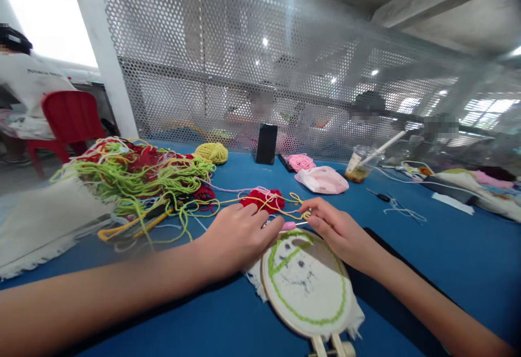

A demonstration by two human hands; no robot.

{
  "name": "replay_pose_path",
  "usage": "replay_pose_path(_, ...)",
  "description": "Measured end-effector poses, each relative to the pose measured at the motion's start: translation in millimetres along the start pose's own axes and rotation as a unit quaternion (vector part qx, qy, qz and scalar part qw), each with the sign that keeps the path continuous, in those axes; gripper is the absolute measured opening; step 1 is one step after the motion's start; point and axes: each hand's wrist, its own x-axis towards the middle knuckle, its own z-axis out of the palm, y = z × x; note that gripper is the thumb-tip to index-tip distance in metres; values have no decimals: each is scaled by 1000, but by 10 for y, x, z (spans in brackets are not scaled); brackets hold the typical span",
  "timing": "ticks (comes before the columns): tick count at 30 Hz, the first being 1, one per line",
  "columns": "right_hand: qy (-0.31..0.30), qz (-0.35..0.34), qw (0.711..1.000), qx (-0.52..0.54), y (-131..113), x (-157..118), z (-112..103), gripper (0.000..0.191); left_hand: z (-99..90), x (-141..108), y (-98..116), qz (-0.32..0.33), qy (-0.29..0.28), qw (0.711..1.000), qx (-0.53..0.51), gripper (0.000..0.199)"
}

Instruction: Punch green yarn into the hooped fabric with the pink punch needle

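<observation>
My left hand (240,235) is closed round a pink-handled needle tool (288,226), whose metal shaft points right toward my other hand. Yellow yarn (296,199) runs to the fingertips of my right hand (336,227), which are pinched together by the tool's tip. Just below both hands, an embroidery hoop (264,281) lies on the blue table, its wooden clamp toward me. White cloth (325,292) is stretched in it, with a light green yarn outline, a green band near the top and dark drawn marks. A red yarn ball (262,201) sits behind my hands.
Tangled green and red yarn (163,172) heaps at the left, beside white cloth (44,221). Farther back are a yellow yarn ball (211,153), a phone (266,144), pink yarn (300,161) and a cup (360,164). A person (32,85) sits at far left.
</observation>
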Motion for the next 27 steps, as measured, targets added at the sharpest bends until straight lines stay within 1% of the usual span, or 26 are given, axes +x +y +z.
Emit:
replay_pose_path(6,10,31,999,5,-18,-17,23,28,22,0,5,-9,-18,1000,-5,26)
replay_pose_path(8,13,33,999,19,-12,-18,23,28,19,4,2,-10,-23,1000,1,26)
replay_pose_path(10,14,34,999,40,-7,-17,24,28,17,6,-1,-16,-41,999,5,26)
replay_pose_path(14,5,24,996,82,-24,-20,44,26,30,-3,-1,-28,-85,996,7,22)
replay_pose_path(18,-7,3,993,117,-77,-32,60,25,29,-9,-19,-21,-97,995,7,21)
replay_pose_path(23,-7,-12,994,104,-124,-35,48,23,-1,0,-38,-12,-109,994,21,22)
replay_pose_path(27,-26,-26,997,64,-130,-34,43,19,-18,16,-15,-17,-104,994,12,23)
